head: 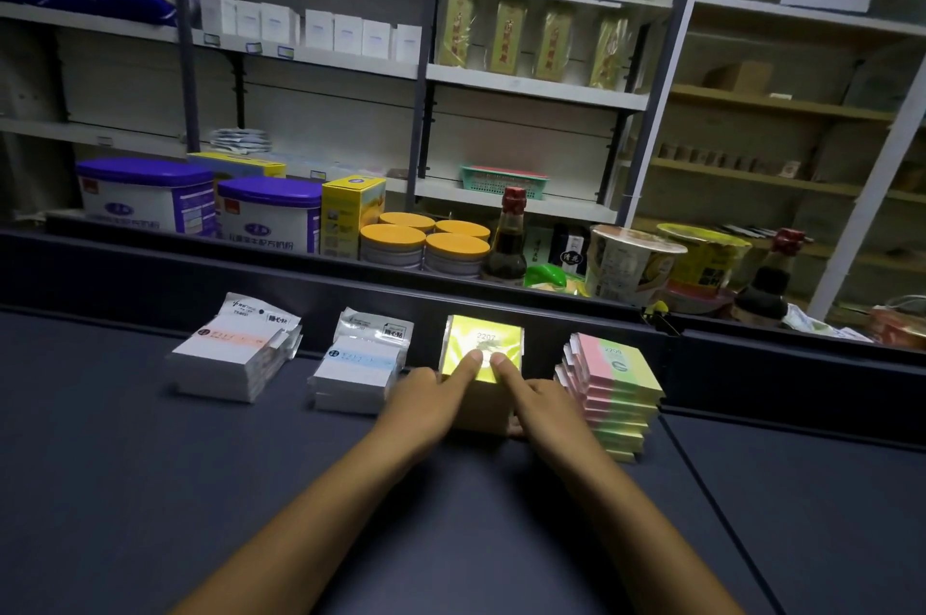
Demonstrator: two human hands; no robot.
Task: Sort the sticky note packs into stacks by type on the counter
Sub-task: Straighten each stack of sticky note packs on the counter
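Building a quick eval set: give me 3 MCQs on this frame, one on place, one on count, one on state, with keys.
1. Where does the pink and green stack stand among the stacks?
A. Far left
B. Far right
C. Second from left

2. How many stacks of packs are on the counter?
A. Two
B. Four
C. Six

3. What are the hands doing?
A. Both rest on the yellow stack
B. Both hang off the counter
C. One lifts a bottle

Answers:
1 B: it stands right of the yellow stack, with no stack beyond it.
2 B: orange-striped stack, blue-striped stack, yellow, pink and green.
3 A: the left hand and right hand flank it, fingertips on its top pack.
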